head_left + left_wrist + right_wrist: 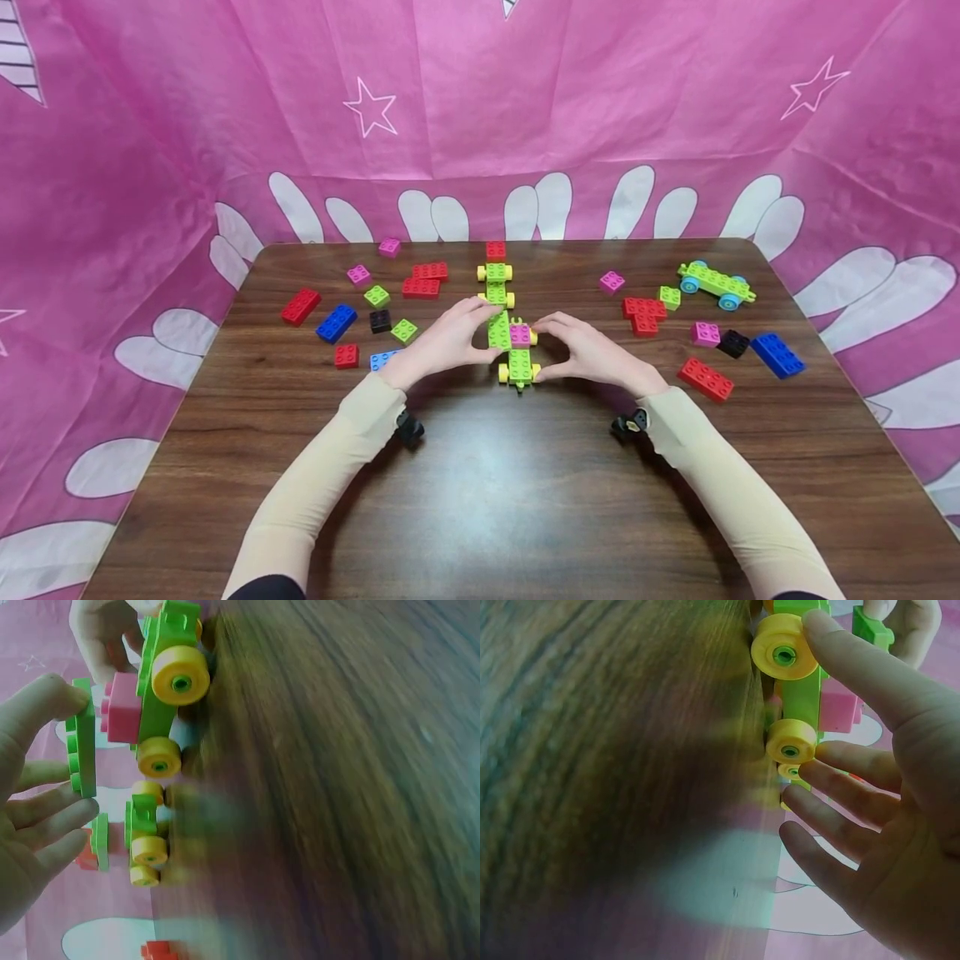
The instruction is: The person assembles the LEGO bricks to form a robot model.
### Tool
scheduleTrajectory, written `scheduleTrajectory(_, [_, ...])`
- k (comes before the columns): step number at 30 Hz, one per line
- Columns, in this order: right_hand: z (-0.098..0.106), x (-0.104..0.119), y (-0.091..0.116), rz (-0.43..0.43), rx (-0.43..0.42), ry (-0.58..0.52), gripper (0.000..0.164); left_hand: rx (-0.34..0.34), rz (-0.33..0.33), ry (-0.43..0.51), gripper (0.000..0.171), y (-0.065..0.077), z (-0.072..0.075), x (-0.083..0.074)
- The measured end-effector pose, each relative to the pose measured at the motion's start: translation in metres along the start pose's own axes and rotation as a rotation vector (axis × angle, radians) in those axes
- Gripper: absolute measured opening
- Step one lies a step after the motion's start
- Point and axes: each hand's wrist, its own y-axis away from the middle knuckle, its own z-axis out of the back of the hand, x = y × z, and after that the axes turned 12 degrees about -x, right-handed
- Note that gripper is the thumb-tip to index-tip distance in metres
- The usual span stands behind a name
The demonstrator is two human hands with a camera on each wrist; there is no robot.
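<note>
My left hand (450, 337) pinches a long lime-green brick (84, 742) between thumb and fingers. The brick is held up level beside a lime-green toy car base (519, 367) with yellow wheels, its studs facing up. A pink brick (124, 709) sits on top of that base. On the base's other side, my right hand (600, 354) holds it by the wheels, the thumb at the near yellow wheel (784, 646) and the index finger at the far one. Behind, partly covered by the left hand in the head view, stands another lime-green car base (496, 272) with yellow wheels.
A red brick (495, 250) shows at the far end of the rear car base. Loose red, blue, pink, black and green bricks lie at left and right, among them a blue brick (336, 323). A green car base with blue wheels (716, 283) stands back right.
</note>
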Motion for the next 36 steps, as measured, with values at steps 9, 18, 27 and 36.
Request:
scheduleTrajectory(9, [-0.001,-0.002,0.000,0.018,-0.012,-0.006,0.076,0.028,-0.018,0.006,0.066,-0.008,-0.005,-0.008])
scheduleTrajectory(18, [-0.001,-0.003,-0.001,0.016,-0.005,-0.016,0.076,0.030,-0.040,0.009,0.065,-0.012,-0.011,-0.007])
scheduleTrajectory(27, [-0.002,-0.005,-0.001,0.015,-0.006,-0.013,0.076,0.062,-0.036,0.008,0.065,-0.016,-0.013,-0.009])
scheduleTrajectory(36, [-0.001,-0.004,-0.001,0.011,-0.006,-0.020,0.074,0.073,-0.058,0.001,0.065,-0.018,-0.012,-0.011])
